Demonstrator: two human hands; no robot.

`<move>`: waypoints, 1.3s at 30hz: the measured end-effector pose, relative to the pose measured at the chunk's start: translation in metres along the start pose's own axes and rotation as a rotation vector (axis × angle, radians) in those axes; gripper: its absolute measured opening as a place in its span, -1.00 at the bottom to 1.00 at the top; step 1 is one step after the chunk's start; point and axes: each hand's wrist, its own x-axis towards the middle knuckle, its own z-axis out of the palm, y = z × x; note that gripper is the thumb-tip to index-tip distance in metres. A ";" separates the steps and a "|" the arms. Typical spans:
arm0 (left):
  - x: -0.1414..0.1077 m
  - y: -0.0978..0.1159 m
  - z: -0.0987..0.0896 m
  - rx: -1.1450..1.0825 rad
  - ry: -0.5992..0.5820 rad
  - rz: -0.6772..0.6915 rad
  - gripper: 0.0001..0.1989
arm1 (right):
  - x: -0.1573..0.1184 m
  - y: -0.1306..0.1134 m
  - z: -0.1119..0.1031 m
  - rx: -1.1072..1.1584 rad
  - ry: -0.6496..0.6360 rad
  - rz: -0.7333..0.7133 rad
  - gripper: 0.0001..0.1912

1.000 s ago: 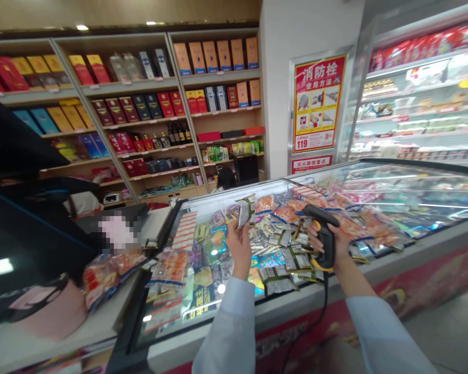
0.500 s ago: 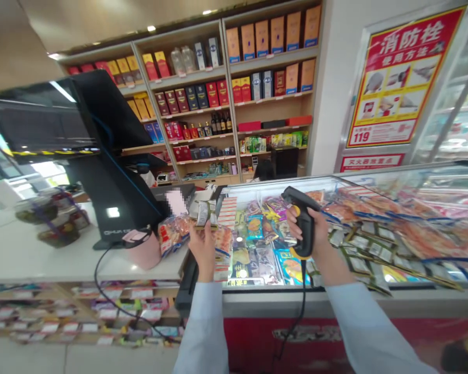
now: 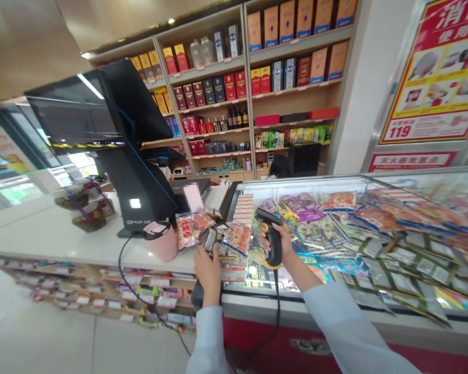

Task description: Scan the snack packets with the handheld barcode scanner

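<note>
In my right hand (image 3: 284, 243) is a black and yellow barcode scanner (image 3: 273, 236), gripped by its handle over the glass-topped display case, its cable hanging down. My left hand (image 3: 208, 271) has its fingers closed on a small green and silver snack packet (image 3: 210, 240) at the counter's right end. To the left of that packet lies a clear snack bag (image 3: 190, 229) with red print. Another clear snack bag (image 3: 238, 236) is just to its right, on the case's edge.
A pink cup (image 3: 161, 246) and a black point-of-sale terminal (image 3: 140, 182) stand on the white counter (image 3: 113, 249). Green packets (image 3: 409, 270) and snack bags cover the display case's right side. Stocked shelves (image 3: 218, 109) rise behind. A person's head (image 3: 280, 166) shows beyond the case.
My left hand has lowered the packet towards the counter edge. The scanner has come left, nearer to my left hand. The view has turned left.
</note>
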 end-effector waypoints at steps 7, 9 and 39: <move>-0.001 -0.002 0.002 0.008 0.042 0.049 -0.61 | -0.002 0.005 -0.006 0.042 0.000 0.030 -0.73; -0.001 -0.003 0.001 -0.028 0.055 0.043 -0.61 | -0.001 0.006 -0.007 0.046 -0.007 0.035 -0.72; 0.003 0.021 -0.009 0.015 0.158 0.354 -0.62 | -0.035 -0.052 0.028 -0.050 0.198 -0.098 -0.71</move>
